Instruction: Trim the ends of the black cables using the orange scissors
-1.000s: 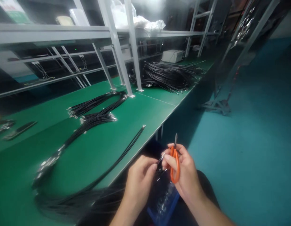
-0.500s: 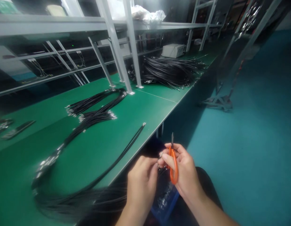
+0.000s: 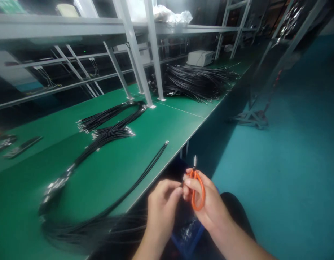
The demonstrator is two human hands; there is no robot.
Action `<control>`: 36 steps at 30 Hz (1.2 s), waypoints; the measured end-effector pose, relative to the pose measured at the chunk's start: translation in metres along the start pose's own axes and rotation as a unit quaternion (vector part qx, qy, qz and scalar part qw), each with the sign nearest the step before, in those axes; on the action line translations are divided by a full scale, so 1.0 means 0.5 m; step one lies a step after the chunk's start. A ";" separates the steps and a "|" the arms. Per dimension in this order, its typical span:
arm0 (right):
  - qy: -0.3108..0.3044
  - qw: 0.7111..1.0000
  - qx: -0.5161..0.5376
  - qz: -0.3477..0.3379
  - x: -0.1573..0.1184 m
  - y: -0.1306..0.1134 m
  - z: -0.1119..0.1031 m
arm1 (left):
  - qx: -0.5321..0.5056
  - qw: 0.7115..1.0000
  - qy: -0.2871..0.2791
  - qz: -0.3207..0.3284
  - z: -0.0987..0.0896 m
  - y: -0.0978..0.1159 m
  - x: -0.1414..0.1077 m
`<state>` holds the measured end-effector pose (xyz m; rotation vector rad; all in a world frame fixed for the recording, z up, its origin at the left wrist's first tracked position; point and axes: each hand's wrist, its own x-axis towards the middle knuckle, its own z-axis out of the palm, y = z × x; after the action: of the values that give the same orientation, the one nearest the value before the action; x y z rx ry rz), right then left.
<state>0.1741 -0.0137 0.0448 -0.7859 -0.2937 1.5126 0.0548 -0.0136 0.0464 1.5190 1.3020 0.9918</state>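
Note:
Beyond the bench's front edge, my left hand [image 3: 163, 202] is closed, thumb and forefinger pinching the end of a black cable [image 3: 182, 183], mostly hidden by the fingers. My right hand [image 3: 203, 193] grips orange-handled scissors [image 3: 202, 196], the short blades pointing up and away from me. Its thumb and forefinger meet the left fingertips around a small pale piece at the cable's end, too small to make out. More black cables [image 3: 123, 224] run off the bench behind my left wrist, blurred. Two or three cables [image 3: 145, 171] lie along the bench edge with pale tips.
On the green bench [image 3: 180, 122] lie a curved cable bundle [image 3: 86, 155] and a large cable pile [image 3: 196, 81] farther back. Shelf posts [image 3: 137, 54] rise from it. A blue bin [image 3: 190, 240] with shiny clear material sits below my hands. A pallet jack-like frame [image 3: 252, 117] stands on the floor.
The scissors have turned a little in my right hand, showing a wider handle loop, with the blades slightly lower and to the left. Both hands stay together.

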 end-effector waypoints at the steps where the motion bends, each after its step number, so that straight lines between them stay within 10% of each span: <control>1: 0.002 1.000 0.004 0.001 -0.002 0.004 0.002 | -0.035 0.999 -0.009 -0.014 -0.002 -0.002 0.002; 10: 0.000 1.000 -0.013 -0.005 -0.020 0.026 0.025 | -0.146 0.988 0.011 -0.040 -0.005 0.026 0.020; 19: -0.045 0.999 -0.003 -0.017 -0.019 0.018 0.021 | -0.335 0.934 -0.098 -0.077 -0.025 0.026 0.028; 36: -0.034 0.999 -0.008 -0.003 -0.017 0.023 0.019 | -0.326 0.937 -0.091 -0.084 -0.032 0.036 0.026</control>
<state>0.1586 -0.0205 0.0468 -0.7472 -0.3596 1.5359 0.0465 -0.0002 0.0684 0.9443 0.8314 1.0111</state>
